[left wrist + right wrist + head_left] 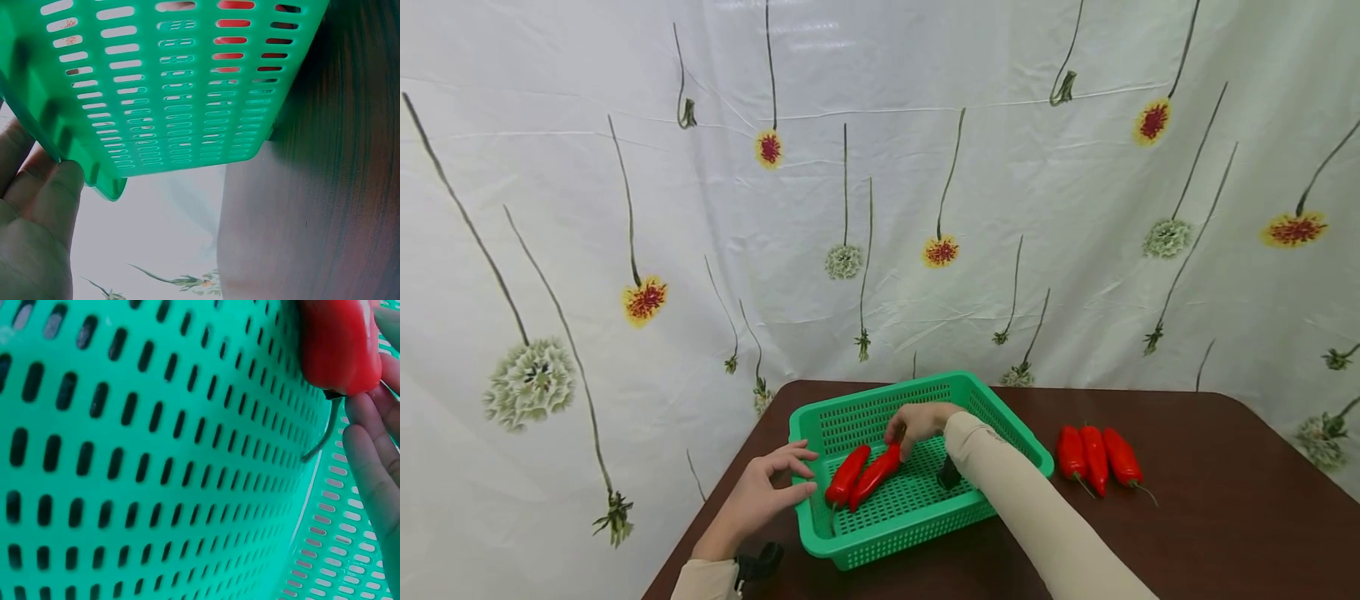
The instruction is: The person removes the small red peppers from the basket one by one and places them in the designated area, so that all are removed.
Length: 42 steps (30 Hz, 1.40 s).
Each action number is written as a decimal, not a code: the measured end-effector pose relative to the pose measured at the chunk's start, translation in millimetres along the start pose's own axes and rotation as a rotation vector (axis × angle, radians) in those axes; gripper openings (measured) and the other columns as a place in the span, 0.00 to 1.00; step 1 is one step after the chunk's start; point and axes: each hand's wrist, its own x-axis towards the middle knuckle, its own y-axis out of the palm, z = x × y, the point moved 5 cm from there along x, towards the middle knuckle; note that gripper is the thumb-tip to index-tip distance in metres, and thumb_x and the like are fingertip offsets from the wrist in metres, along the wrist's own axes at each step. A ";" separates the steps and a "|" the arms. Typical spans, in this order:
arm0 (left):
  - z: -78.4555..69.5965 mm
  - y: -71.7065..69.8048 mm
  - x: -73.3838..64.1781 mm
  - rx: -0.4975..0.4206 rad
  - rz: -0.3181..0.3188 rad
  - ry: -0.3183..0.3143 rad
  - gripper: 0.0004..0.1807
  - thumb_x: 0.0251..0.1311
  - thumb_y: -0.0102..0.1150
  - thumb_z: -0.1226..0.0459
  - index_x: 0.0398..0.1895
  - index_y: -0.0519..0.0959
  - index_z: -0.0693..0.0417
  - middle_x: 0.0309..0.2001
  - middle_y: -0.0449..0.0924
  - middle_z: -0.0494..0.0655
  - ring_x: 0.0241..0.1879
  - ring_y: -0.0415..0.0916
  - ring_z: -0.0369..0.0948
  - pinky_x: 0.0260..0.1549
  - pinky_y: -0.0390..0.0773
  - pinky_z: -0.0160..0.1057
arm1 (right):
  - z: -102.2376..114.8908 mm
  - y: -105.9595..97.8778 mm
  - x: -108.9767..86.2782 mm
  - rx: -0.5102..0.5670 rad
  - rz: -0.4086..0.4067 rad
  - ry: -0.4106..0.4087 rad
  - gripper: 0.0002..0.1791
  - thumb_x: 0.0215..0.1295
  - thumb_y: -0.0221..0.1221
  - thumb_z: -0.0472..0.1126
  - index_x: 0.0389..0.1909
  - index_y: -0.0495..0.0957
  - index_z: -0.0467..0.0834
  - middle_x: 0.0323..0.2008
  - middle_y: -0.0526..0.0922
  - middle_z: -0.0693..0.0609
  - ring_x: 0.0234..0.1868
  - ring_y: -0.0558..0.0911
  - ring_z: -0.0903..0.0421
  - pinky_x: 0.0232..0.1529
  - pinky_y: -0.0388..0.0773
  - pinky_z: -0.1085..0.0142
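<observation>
A green plastic basket with slotted walls holds two long red peppers side by side. The left pepper lies near the basket's left wall, its stem toward the front. Beside it, the other pepper slants toward the back right. My right hand reaches into the basket and pinches that second pepper's stem end; the right wrist view shows fingers and thumb about the red pepper, its green stem hanging out. My left hand is at the basket's left rim, fingers loosely bent, fingertips at the rim in the left wrist view.
Three more red peppers lie together on the dark brown table, right of the basket. A white curtain with printed flowers hangs behind the table. A black strap device is on my left wrist.
</observation>
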 end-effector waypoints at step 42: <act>2.4 0.1 1.2 -0.005 0.010 0.035 0.03 0.58 0.70 0.65 0.34 0.85 0.52 0.56 0.83 0.54 0.70 0.65 0.59 0.63 0.71 0.48 | 5.4 17.2 -3.2 0.056 0.273 0.003 0.10 0.60 0.67 0.29 0.41 0.86 0.42 0.38 0.85 0.54 0.40 0.80 0.60 0.55 0.80 0.55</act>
